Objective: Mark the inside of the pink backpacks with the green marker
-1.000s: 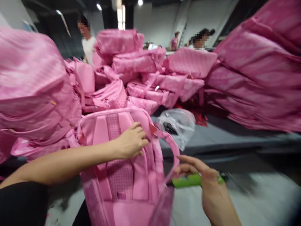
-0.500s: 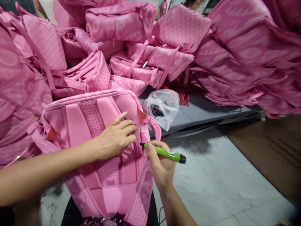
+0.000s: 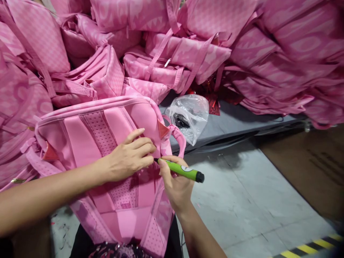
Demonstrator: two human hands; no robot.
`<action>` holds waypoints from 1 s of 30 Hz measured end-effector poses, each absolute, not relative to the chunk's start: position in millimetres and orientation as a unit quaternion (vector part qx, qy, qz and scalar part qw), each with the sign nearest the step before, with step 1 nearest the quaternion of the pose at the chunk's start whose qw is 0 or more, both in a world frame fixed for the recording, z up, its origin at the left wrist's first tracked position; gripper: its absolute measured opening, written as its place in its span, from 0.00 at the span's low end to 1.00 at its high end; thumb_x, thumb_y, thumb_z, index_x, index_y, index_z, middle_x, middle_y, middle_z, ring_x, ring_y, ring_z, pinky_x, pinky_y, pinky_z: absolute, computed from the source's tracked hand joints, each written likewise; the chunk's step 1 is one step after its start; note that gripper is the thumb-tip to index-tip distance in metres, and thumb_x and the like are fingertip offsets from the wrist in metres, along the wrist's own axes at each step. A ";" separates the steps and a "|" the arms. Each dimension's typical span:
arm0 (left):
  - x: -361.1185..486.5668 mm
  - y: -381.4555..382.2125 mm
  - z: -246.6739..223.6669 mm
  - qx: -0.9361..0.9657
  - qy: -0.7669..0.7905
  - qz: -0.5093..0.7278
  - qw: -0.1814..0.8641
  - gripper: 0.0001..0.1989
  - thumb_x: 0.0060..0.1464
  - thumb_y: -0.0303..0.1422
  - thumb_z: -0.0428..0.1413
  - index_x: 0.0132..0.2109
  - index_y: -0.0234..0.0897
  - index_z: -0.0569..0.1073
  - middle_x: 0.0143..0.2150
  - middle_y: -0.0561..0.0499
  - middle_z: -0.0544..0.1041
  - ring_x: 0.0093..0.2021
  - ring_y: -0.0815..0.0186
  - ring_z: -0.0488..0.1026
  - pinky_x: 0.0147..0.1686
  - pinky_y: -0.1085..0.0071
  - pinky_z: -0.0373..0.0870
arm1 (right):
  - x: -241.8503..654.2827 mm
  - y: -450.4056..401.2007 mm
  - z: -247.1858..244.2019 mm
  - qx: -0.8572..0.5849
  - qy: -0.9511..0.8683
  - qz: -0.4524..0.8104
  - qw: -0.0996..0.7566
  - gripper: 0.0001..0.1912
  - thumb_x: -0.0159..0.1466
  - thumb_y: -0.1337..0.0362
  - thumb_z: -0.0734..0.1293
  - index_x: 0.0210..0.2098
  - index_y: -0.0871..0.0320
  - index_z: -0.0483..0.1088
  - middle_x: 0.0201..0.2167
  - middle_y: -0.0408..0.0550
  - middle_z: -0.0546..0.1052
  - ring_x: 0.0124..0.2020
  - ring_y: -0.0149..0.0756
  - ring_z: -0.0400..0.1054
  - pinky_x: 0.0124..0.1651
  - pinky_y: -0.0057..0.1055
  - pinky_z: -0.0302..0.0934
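Note:
A pink backpack (image 3: 88, 150) lies tilted on my lap with its padded back panel and straps facing up. My left hand (image 3: 134, 154) rests palm down on that panel, fingers stretched out and a little apart. In my right hand (image 3: 177, 186) is a green marker pen (image 3: 182, 170) with a black end, gripped between thumb and fingers. The marker's dark tip points left and meets the panel close to my left fingertips; whether it touches the fabric I cannot tell. An orange-red corner tab (image 3: 162, 129) shows near the backpack's carry handle (image 3: 179, 139).
Many more pink backpacks (image 3: 188, 53) are heaped behind and on both sides. A clear plastic bag (image 3: 197, 114) with dark items sits on the grey table edge (image 3: 228, 125). Brown cardboard (image 3: 301, 168) lies at right, above yellow-black floor tape (image 3: 309, 247).
My right hand has brought the marker left, its tip now beside my left fingers. The left hand stays on the panel. The view has tilted down slightly.

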State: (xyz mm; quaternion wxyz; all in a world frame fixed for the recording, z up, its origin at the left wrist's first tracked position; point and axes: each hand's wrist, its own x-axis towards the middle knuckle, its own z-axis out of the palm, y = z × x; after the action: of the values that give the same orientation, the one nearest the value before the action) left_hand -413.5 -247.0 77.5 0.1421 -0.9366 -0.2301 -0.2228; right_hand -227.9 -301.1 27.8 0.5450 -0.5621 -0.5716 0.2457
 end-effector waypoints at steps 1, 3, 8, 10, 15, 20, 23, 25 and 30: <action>-413.9 -246.6 76.7 -0.936 -0.228 -0.223 0.147 0.08 0.65 0.30 0.51 0.36 0.38 0.71 0.43 0.53 0.77 0.51 0.67 0.70 0.71 0.59 0.41 | -228.0 -300.6 27.6 -0.565 -0.574 0.232 0.545 0.09 0.65 0.59 0.68 0.35 0.58 0.73 0.26 0.43 0.76 0.23 0.30 0.69 0.26 0.27 0.65; -414.7 -245.7 74.7 -0.936 -0.223 -0.224 0.154 0.08 0.65 0.30 0.51 0.36 0.39 0.71 0.42 0.54 0.77 0.50 0.68 0.70 0.71 0.60 0.41 | -228.3 -299.5 27.3 -0.564 -0.576 0.223 0.548 0.08 0.65 0.60 0.68 0.35 0.58 0.73 0.27 0.43 0.76 0.22 0.30 0.70 0.26 0.26 0.65; -415.5 -244.8 70.2 -0.935 -0.219 -0.231 0.159 0.08 0.64 0.27 0.51 0.35 0.39 0.71 0.41 0.54 0.77 0.48 0.68 0.70 0.70 0.60 0.45 | -226.5 -297.2 26.9 -0.551 -0.588 0.218 0.550 0.06 0.65 0.62 0.68 0.34 0.58 0.72 0.25 0.41 0.74 0.21 0.28 0.68 0.25 0.25 0.63; -415.6 -244.8 69.0 -0.935 -0.213 -0.236 0.158 0.08 0.64 0.27 0.51 0.35 0.38 0.70 0.41 0.54 0.77 0.48 0.67 0.71 0.70 0.60 0.46 | -225.2 -296.6 26.4 -0.554 -0.584 0.224 0.550 0.06 0.66 0.62 0.68 0.34 0.58 0.72 0.25 0.41 0.74 0.20 0.28 0.68 0.24 0.26 0.63; -415.7 -244.7 65.4 -0.930 -0.195 -0.264 0.165 0.07 0.62 0.25 0.52 0.35 0.37 0.70 0.41 0.53 0.78 0.47 0.66 0.71 0.69 0.60 0.48 | -223.4 -294.8 23.4 -0.543 -0.577 0.241 0.560 0.05 0.65 0.62 0.68 0.34 0.58 0.72 0.26 0.43 0.75 0.23 0.30 0.70 0.25 0.26 0.64; -415.8 -243.6 62.7 -0.928 -0.197 -0.266 0.170 0.07 0.63 0.27 0.52 0.35 0.38 0.71 0.40 0.53 0.79 0.46 0.67 0.71 0.69 0.61 0.48 | -223.4 -294.3 21.0 -0.537 -0.581 0.258 0.554 0.05 0.65 0.62 0.68 0.35 0.58 0.72 0.25 0.42 0.75 0.22 0.29 0.70 0.25 0.26 0.64; -415.7 -242.2 63.0 -0.931 -0.203 -0.252 0.167 0.08 0.63 0.27 0.52 0.35 0.38 0.72 0.41 0.54 0.79 0.45 0.67 0.71 0.69 0.62 0.50 | -224.5 -293.4 21.2 -0.542 -0.576 0.261 0.554 0.06 0.65 0.62 0.68 0.35 0.58 0.72 0.26 0.42 0.76 0.22 0.30 0.70 0.25 0.27 0.65; -414.3 -241.5 64.2 -0.932 -0.207 -0.245 0.170 0.07 0.63 0.28 0.53 0.35 0.39 0.72 0.41 0.55 0.79 0.46 0.68 0.71 0.68 0.62 0.51 | -224.3 -291.8 21.4 -0.530 -0.582 0.275 0.551 0.06 0.65 0.61 0.68 0.35 0.57 0.73 0.25 0.42 0.76 0.20 0.29 0.69 0.25 0.27 0.65; -406.1 -241.2 67.0 -0.932 -0.214 -0.226 0.188 0.09 0.64 0.28 0.51 0.34 0.39 0.72 0.39 0.55 0.78 0.42 0.67 0.71 0.66 0.62 0.55 | -219.0 -282.9 19.4 -0.547 -0.598 0.244 0.532 0.11 0.63 0.55 0.69 0.32 0.56 0.74 0.26 0.45 0.77 0.24 0.35 0.71 0.27 0.30 0.65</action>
State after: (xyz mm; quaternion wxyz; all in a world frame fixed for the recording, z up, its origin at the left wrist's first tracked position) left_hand -406.1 -241.2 67.0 0.1883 -0.9316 -0.2136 -0.2261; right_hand -219.0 -282.9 19.4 0.5321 -0.5472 -0.5981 0.2443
